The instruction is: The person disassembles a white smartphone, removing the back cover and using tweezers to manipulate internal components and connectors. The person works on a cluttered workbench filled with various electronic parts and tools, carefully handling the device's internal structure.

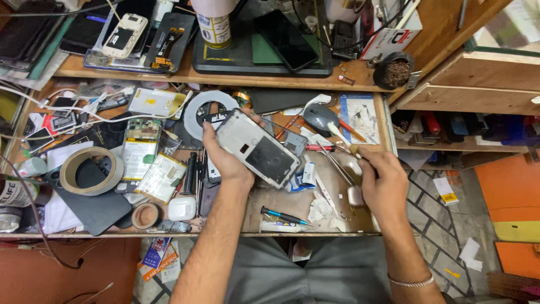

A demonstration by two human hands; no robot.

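Head view, looking down on a cluttered wooden bench [281, 200].

Left hand [225, 157]: closed around a phone frame [259, 147], gripping its 9 o'clock end with the thumb on top and the fingers wrapped under. The frame is lifted above the bench at centre and tilted, its long axis running from 10 to 4 o'clock. Its pale inner face is up, with a dark square patch toward the 4 o'clock end.

Right hand [383, 181]: at 3 o'clock from the frame and apart from it. The fingers are curled and pinched on a thin tool [341, 141] with a light handle, which points toward 10 o'clock. Cannot tell what kind of tool it is. A bracelet [412, 281] sits on the right wrist.

Around the hands:
- Tweezers [337, 171] lie on the bench between frame and right hand.
- A screwdriver [282, 215] with a dark handle lies at 6 o'clock of the frame, with a white tube [279, 227] just below it near the bench edge.
- A grey mouse [319, 117] lies at 1 o'clock of the frame.
- A white ring [197, 107] lies at 11 o'clock, partly behind the left hand.
- Tape roll [90, 170] at far 9 o'clock, with a smaller roll [145, 215] at 8 o'clock.
- A white earbud case [181, 208] sits beside the small roll.
- Two batteries [140, 147] lie between the tape roll and the left hand.

Upper shelf, 12 o'clock: a dark tray [236, 56] holding a black phone [284, 40] and a spray can [215, 28]. At 11 o'clock lies a white phone [125, 35].
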